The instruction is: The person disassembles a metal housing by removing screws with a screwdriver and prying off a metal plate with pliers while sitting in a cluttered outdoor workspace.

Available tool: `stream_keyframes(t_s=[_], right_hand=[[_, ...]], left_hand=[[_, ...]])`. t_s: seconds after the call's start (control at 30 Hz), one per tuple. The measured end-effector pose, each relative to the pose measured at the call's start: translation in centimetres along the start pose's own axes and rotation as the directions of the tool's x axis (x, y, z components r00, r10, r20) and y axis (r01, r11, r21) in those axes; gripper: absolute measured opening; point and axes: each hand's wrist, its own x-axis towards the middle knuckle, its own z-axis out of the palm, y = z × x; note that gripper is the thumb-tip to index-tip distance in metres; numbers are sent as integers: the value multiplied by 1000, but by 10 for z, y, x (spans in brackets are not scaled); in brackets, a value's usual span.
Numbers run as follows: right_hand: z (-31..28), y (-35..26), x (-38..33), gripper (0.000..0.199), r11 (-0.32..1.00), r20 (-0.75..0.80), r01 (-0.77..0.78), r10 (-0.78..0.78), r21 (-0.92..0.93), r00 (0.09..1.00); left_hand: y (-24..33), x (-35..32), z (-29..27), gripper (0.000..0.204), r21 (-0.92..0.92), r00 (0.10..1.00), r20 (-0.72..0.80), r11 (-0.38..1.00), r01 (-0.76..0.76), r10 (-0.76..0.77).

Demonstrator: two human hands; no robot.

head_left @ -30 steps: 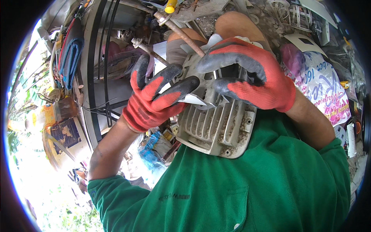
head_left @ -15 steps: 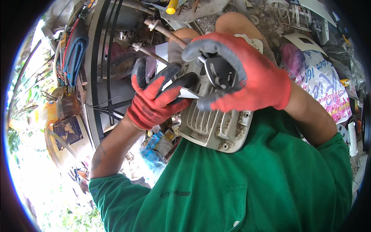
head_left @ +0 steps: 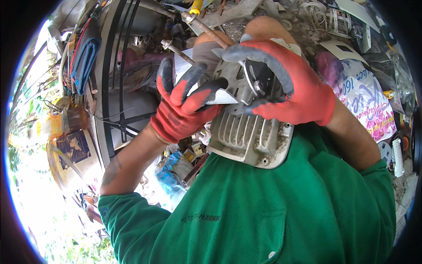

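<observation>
A grey ribbed metal housing (head_left: 263, 152), dusty and with screw holes near its edge, rests on my lap against my green shirt. My right hand (head_left: 303, 86), in a red glove with grey-black fingertips, curls around a round black part with a silvery rim (head_left: 262, 75) above the housing. Its thumb and fingers grip the part from opposite sides. My left hand (head_left: 187, 99), gloved alike, pinches a thin white piece (head_left: 223, 97) whose pointed end shows past the fingers. What kind of piece that is, I cannot tell.
Beyond my hands, a rusty threaded rod (head_left: 204, 30) and a second rod (head_left: 176, 50) stick out beside my knees. A black metal frame (head_left: 105, 83) stands at left. A printed plastic bag (head_left: 362, 94) lies at right among scrap. A yellow handle (head_left: 196, 6) shows at the top.
Both hands, the black part and the housing have shifted slightly to the right. Both grips look the same.
</observation>
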Motion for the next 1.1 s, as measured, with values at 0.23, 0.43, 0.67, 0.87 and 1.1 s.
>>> stream_keyframes(t_s=[0.23,0.43,0.67,0.87,1.1], right_hand=[[-6,0,-2,81,999,6,-5,5,-38,1000],[-18,8,-1,64,985,-4,-68,70,156,998],[-39,39,55,53,842,100,-7,-56,540,993],[-24,59,34,65,707,162,-181,95,684,982],[-30,55,32,62,646,125,-193,150,739,981]], left_hand=[[-1,15,-4,49,4,1000,17,1000,11,-11],[-14,42,-16,48,71,996,-24,994,-78,80],[-28,87,-84,42,202,974,227,978,-46,-2],[2,87,-63,26,111,967,234,991,81,-105],[-13,119,-84,29,35,869,468,986,165,-162]])
